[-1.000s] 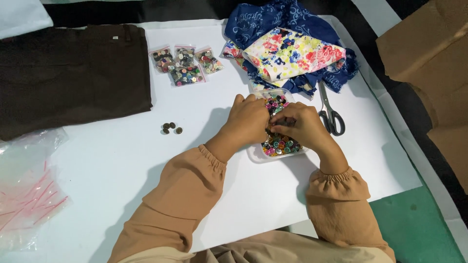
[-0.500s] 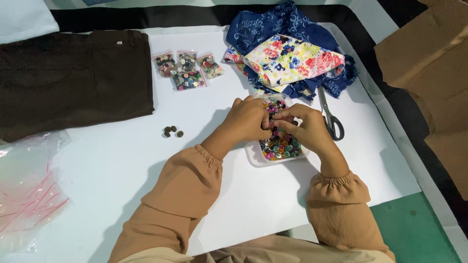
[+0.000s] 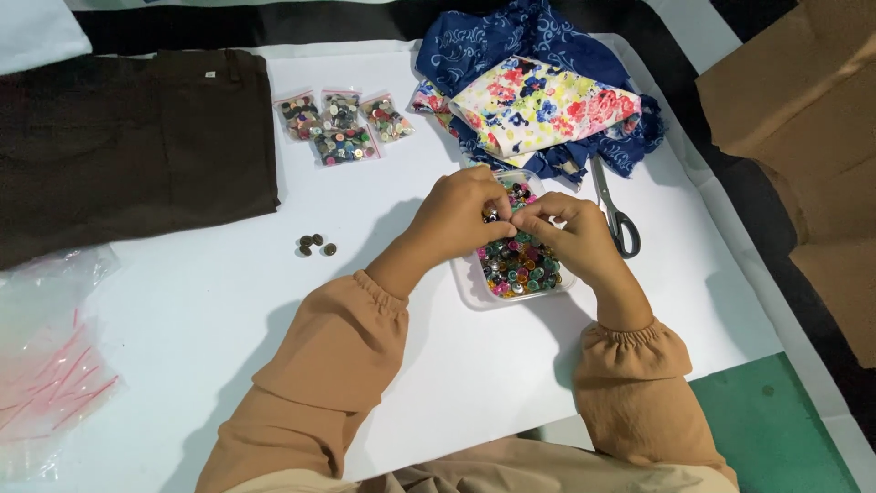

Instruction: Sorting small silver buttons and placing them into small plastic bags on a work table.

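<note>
Hands meeting above a clear plastic tray of mixed buttons point(image 3: 516, 269), set on white sheeting point(image 3: 182, 310) straight ahead within easy reach. Left hand point(image 3: 456, 215) curled, fingertips pinched together on a small dark button point(image 3: 491, 215), held just over the tray's far end, probably so a dropped piece falls back in. Right hand point(image 3: 570, 237) also closed, fingertips drawn in against those of the left at the same spot; whether gripping the same button or a second one, impossible to tell. Both wrists low, orange sleeves point(image 3: 319, 383) gathered at the cuffs and clear of the tray.

Elsewhere on the sheet:
- Loose dark buttons point(image 3: 315, 245), a small cluster lying apart to the left of the tray, seemingly set aside from the colourful mix.
- Small clear bags of buttons point(image 3: 342, 128), grouped further back, sealed and untouched.
- Dark brown garment point(image 3: 128, 155) laid flat at the far left, waistband toward the bags.
- Floral fabric point(image 3: 543, 105) folded on top of blue patterned cloth point(image 3: 511, 46), heaped behind the tray.
- Scissors point(image 3: 616, 215) lying closed just right of the tray, handles toward the near edge, near the right hand.
- Clear plastic bags with pink strips point(image 3: 46, 365) at the left edge.
- Brown cardboard point(image 3: 803, 110) off the sheet at the right.
</note>
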